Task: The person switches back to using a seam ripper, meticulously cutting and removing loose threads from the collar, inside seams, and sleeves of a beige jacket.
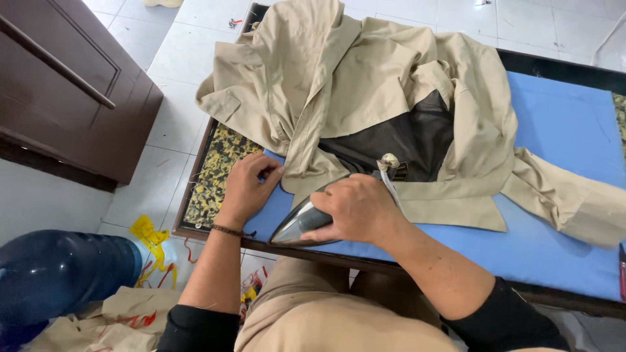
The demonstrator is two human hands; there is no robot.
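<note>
Hands work: right (pixel 355 208) grips iron (pixel 301 223) (left (pixel 251 184) pins jacket (pixel 365 85)).

One beige jacket (pixel 365 85) lay on one table (pixel 561 254) with one blue cover (pixel 561 130). There was one iron (pixel 300 223). Two hands showed, one left hand (pixel 248 186) and one right hand (pixel 358 208). One dark wooden door (pixel 72 85) and one blue water jug (pixel 62 274) stood beside.
</note>
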